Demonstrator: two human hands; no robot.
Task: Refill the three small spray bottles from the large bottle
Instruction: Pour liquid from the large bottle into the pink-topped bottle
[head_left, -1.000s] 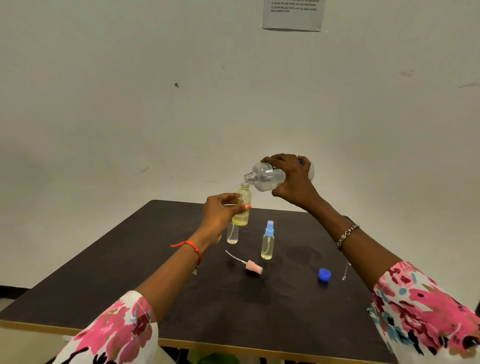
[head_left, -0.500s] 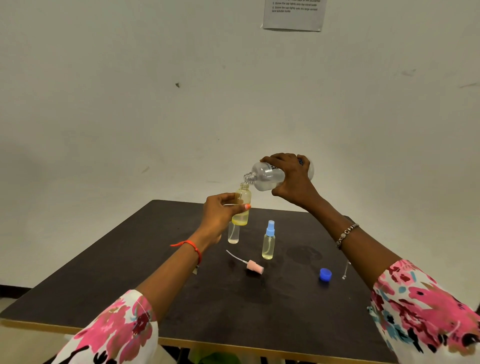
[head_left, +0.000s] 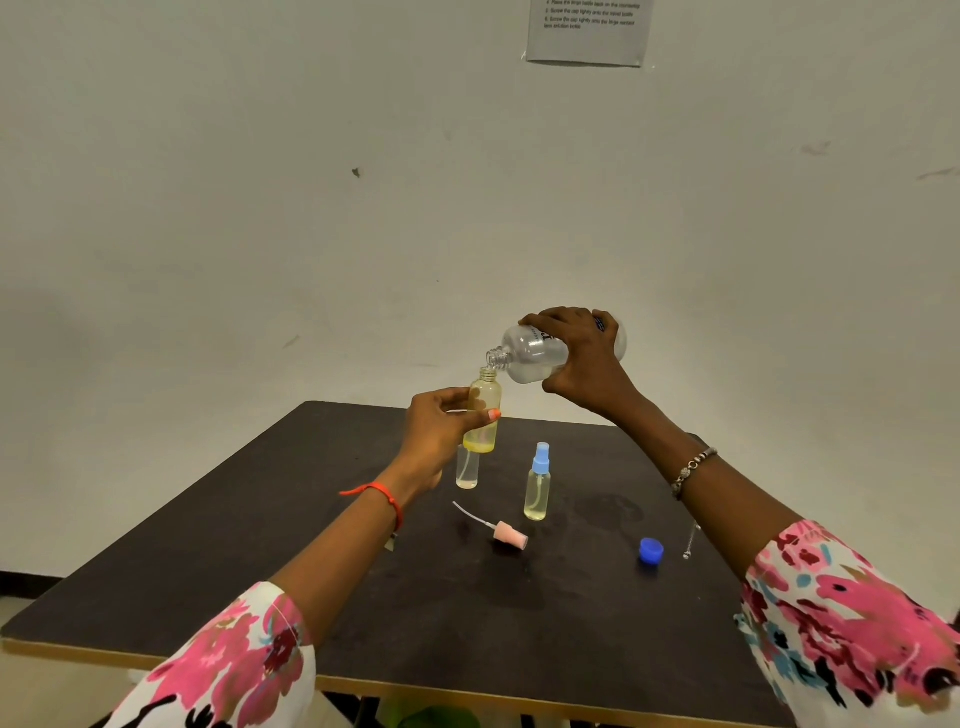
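Observation:
My right hand (head_left: 584, 361) grips the large clear bottle (head_left: 530, 353), tipped almost level with its open neck just over the mouth of a small yellowish bottle (head_left: 483, 408). My left hand (head_left: 441, 434) holds that small bottle upright above the table; it has no top and a little yellow liquid at its bottom. Behind my left hand stands a second small clear bottle (head_left: 466, 467), also uncapped. A third small bottle (head_left: 538, 488) with a blue spray top stands to the right of it.
On the dark table (head_left: 260, 545) lie a pink spray top with its tube (head_left: 506, 532), a blue cap (head_left: 650, 551) and a thin tube (head_left: 690, 543) near the right edge. A damp patch (head_left: 605, 506) marks the table. A paper sheet (head_left: 587, 31) hangs on the wall.
Both hands and both held bottles stay almost where they were; the large bottle's neck remains over the small bottle's mouth.

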